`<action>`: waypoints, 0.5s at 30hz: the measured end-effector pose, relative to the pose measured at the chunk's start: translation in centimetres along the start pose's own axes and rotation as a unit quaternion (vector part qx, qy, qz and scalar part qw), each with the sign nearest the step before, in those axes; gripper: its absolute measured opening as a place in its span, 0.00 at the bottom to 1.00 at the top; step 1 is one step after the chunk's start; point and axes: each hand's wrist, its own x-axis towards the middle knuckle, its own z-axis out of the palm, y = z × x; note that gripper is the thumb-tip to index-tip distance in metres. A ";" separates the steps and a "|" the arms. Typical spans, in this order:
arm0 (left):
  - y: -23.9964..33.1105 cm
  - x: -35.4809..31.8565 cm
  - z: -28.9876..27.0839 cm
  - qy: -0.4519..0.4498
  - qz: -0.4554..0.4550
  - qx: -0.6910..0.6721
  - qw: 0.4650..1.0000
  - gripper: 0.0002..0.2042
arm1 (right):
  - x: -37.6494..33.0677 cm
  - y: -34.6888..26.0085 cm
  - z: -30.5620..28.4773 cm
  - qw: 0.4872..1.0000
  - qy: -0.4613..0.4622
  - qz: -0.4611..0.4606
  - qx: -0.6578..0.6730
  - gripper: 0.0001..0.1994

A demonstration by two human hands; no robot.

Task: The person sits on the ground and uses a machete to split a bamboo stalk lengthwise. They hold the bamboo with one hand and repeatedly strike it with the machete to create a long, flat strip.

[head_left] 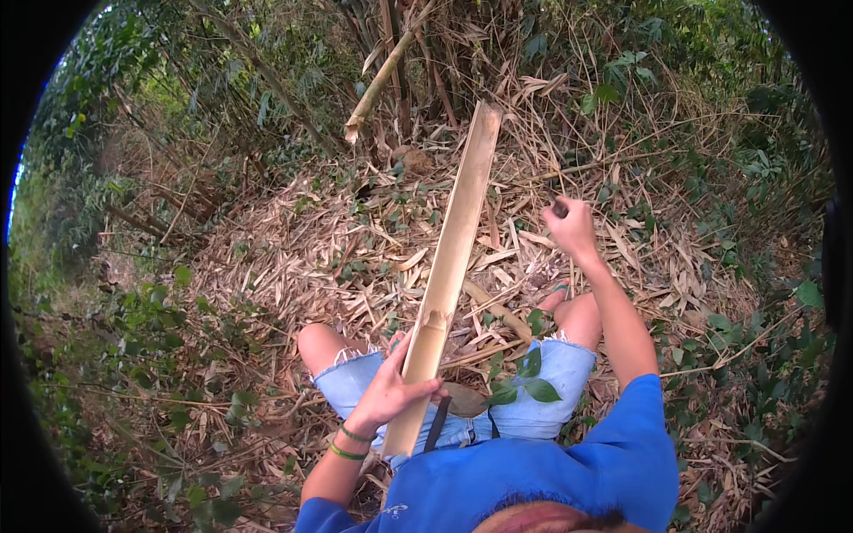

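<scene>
A long split half of bamboo [458, 226] slants up and away from my lap, its pale hollow side facing up and a node ridge showing across its lower part. My left hand [391, 386] is closed round its near end, thumb over the edge. Out to the right, apart from the bamboo, my raised right hand [573, 226] is closed on a small dark object [559, 210]; only its end shows, so I cannot tell its kind. A dark narrow strip [436, 425] lies against my shorts beside the bamboo's near end.
Dry bamboo leaves [293, 240] cover the ground round my bent legs. A cut bamboo pole [378, 89] hangs down at the far side, before dense stalks. A green leafy sprig [524, 386] rises between my thighs. Shrubs [133, 382] crowd the left, with more at right.
</scene>
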 end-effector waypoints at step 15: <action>0.2 3.0 2.6 0.023 0.043 0.085 0.995 0.44 | -2.0 -2.0 3.3 0.947 -0.126 -0.162 -0.248 0.08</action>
